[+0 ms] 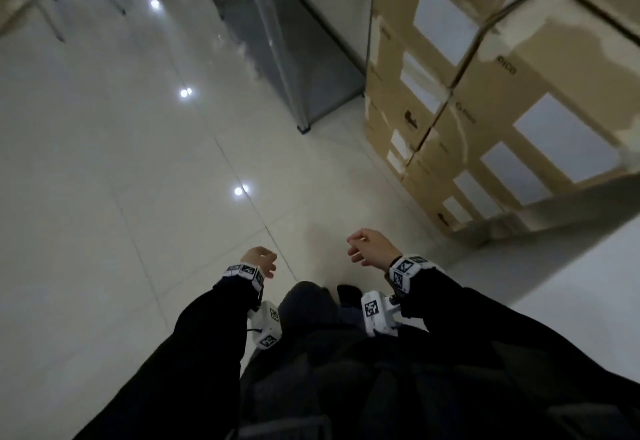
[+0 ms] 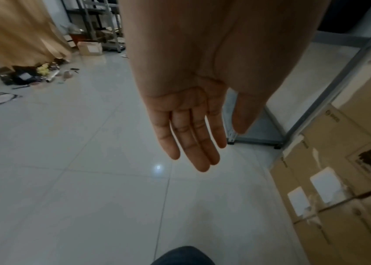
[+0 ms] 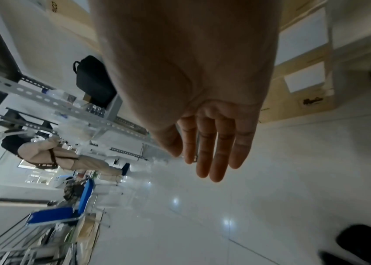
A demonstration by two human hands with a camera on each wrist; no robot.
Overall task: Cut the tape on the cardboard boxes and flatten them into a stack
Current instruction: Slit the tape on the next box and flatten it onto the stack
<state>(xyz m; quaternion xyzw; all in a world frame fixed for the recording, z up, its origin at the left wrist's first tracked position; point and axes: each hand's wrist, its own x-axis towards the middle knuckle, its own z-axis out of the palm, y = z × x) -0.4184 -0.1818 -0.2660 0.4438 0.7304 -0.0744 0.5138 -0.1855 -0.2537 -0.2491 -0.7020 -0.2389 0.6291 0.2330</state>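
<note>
A tall stack of brown cardboard boxes point(image 1: 485, 100) with white labels and clear tape stands at the right, also visible in the left wrist view as boxes point(image 2: 338, 170) and in the right wrist view as boxes point(image 3: 302, 71). My left hand point(image 1: 261, 261) hangs over the tiled floor with relaxed fingers point(image 2: 193, 143), holding nothing. My right hand point(image 1: 367, 247) is a little ahead of it, closer to the boxes but apart from them, its fingers point(image 3: 214, 152) straight and empty. No cutting tool shows in either hand.
A grey metal shelf frame point(image 1: 298, 59) stands left of the boxes. Glossy white tiles point(image 1: 121, 162) stretch to the left. Loose clutter point(image 2: 35, 75) and a small box point(image 2: 90, 47) lie far off. Another person point(image 3: 62, 157) stands by racks; blue chairs point(image 3: 66, 209) are near.
</note>
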